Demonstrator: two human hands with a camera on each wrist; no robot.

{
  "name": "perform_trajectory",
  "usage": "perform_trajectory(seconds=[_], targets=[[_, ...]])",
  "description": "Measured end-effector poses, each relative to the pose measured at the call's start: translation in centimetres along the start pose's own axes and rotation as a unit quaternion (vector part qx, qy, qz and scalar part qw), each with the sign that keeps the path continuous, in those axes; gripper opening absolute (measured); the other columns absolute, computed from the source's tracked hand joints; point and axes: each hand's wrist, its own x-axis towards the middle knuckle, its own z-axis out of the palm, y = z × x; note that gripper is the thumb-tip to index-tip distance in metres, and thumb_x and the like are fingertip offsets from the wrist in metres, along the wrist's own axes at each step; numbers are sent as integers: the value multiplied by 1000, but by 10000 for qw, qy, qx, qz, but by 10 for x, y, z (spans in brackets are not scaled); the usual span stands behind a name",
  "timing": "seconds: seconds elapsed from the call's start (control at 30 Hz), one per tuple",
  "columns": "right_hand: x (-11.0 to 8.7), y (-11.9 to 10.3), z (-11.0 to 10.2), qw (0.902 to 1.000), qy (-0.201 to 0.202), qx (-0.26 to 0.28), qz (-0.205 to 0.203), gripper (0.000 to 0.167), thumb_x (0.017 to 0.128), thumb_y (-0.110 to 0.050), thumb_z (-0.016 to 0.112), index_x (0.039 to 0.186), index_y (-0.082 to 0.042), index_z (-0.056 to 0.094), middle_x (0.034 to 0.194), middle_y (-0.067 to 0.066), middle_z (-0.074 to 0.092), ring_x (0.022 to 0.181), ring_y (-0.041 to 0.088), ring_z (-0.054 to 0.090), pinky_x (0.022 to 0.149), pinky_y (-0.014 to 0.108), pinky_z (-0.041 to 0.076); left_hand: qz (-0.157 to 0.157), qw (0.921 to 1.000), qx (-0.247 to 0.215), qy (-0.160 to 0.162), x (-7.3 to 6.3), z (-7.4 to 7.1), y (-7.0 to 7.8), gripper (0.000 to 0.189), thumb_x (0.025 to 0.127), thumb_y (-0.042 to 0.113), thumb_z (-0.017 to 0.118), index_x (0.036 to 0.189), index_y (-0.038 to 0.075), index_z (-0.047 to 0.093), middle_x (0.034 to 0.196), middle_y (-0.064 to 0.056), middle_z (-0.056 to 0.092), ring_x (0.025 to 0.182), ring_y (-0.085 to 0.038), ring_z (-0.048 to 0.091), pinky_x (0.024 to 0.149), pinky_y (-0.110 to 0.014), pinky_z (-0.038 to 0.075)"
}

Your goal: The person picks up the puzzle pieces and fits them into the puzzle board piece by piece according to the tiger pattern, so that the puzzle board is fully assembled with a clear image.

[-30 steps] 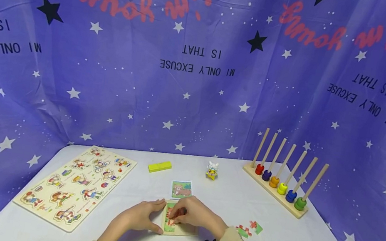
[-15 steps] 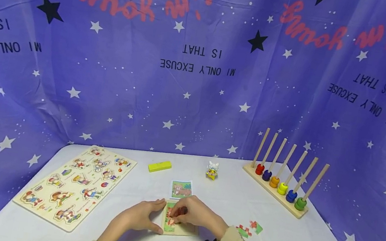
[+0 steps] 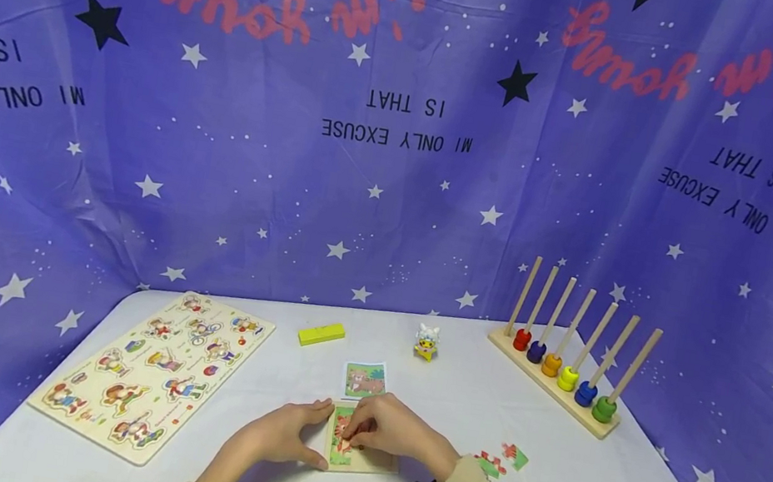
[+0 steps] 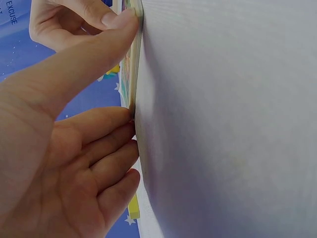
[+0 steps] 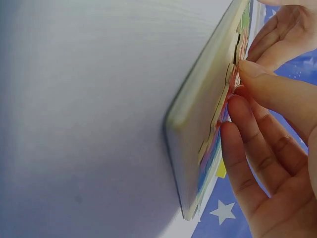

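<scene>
A shallow wooden puzzle tray (image 3: 371,468) lies on the white tabletop, with joined red and green jigsaw pieces (image 3: 345,414) along its left side. My left hand (image 3: 280,431) holds the tray's left edge, thumb at the near corner and fingers at the far one. Over the middle of the tray, my right hand (image 3: 395,426) pinches a jigsaw piece, mostly hidden by the fingers. In the right wrist view the thumb (image 5: 255,69) and fingertips sit right at the pieces' edge. Beyond the tray lies a picture card (image 3: 364,381) with a brown animal.
Loose jigsaw pieces (image 3: 514,455) lie right of the right forearm. A large peg puzzle board (image 3: 146,371) is at left. Behind stand a yellow block (image 3: 322,334) and a small figurine (image 3: 427,343). A wooden rack with pegs and coloured rings (image 3: 554,381) stands at right.
The right fingers have shifted slightly over the pieces, and the dark reddish patch under them no longer shows. The left hand and tray have stayed in place.
</scene>
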Motion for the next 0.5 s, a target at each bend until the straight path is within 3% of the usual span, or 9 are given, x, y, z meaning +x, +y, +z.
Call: perform_trajectory(seconds=[0.5], targets=[[-1,-1,-3,9986,-199,-196,-458,8,81,-15,79,88,-16,78,88,-12,63,70,-4,51,58,8,46,18,10000,54,23,-1,0,1,92,70,45,81,139,-5,46,147,-19,41,134,-38,39,111,-52,31]])
